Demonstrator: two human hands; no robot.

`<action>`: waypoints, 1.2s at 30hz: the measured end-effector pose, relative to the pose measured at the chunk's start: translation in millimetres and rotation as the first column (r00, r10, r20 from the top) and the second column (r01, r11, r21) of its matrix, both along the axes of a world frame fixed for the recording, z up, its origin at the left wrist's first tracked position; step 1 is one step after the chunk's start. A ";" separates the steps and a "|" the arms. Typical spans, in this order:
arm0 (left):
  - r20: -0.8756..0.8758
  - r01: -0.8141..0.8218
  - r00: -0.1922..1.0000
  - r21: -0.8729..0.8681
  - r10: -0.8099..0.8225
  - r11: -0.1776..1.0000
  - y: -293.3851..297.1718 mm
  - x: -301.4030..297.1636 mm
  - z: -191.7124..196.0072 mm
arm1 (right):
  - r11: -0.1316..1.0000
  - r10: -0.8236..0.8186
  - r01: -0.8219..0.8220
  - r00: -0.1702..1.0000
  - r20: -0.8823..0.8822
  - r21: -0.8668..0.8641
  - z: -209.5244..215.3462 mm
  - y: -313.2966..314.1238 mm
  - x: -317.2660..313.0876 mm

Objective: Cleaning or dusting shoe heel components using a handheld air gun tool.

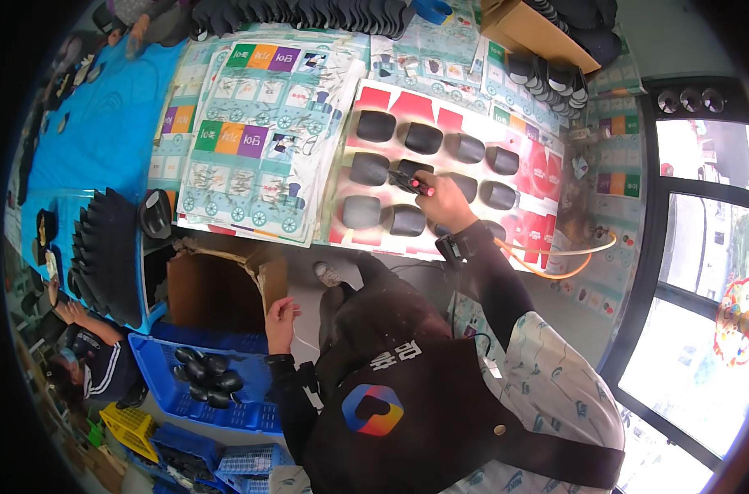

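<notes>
My hands are apart: left hand [281, 321] loosely open, looking empty; right hand [447, 204] gripping a black tool [403, 179]. On the red-and-white sheet [412, 106], one grey cap [361, 212] seems left to do; the far black caps [376, 126] look done.

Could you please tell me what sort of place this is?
Probably a shoe-parts workshop: rows of dark curved pieces near the right hand, stacked sole-like pieces, and a blue crate of black parts.

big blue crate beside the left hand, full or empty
Partly filled: black pieces lie inside the crate, leaving some blue bottom bare.
</notes>
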State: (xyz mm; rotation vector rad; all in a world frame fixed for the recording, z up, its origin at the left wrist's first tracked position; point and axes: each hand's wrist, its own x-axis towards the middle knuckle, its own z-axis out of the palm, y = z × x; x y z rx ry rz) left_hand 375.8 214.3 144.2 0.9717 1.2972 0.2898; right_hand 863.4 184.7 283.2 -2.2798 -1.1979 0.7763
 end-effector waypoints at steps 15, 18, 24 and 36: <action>-0.035 -0.054 0.998 0.009 0.055 0.998 -24.8 -19.8 0.4 | 0.980 0.196 -0.190 0.975 0.109 -0.057 -11.3 23.4 -22.0; -0.082 -0.033 0.996 0.014 0.034 0.999 -27.7 -22.6 1.2 | 0.992 0.127 -0.126 0.978 0.164 -0.012 -12.8 22.9 -25.8; -0.034 -0.071 0.997 0.040 0.072 0.997 -35.8 -28.3 -10.6 | 0.985 0.172 -0.169 0.972 0.163 -0.034 -15.0 17.7 -35.7; -0.187 0.326 0.931 0.813 -0.313 0.483 52.9 180.3 199.5 | 0.987 0.157 -0.160 0.985 0.066 0.027 78.0 -42.2 -45.1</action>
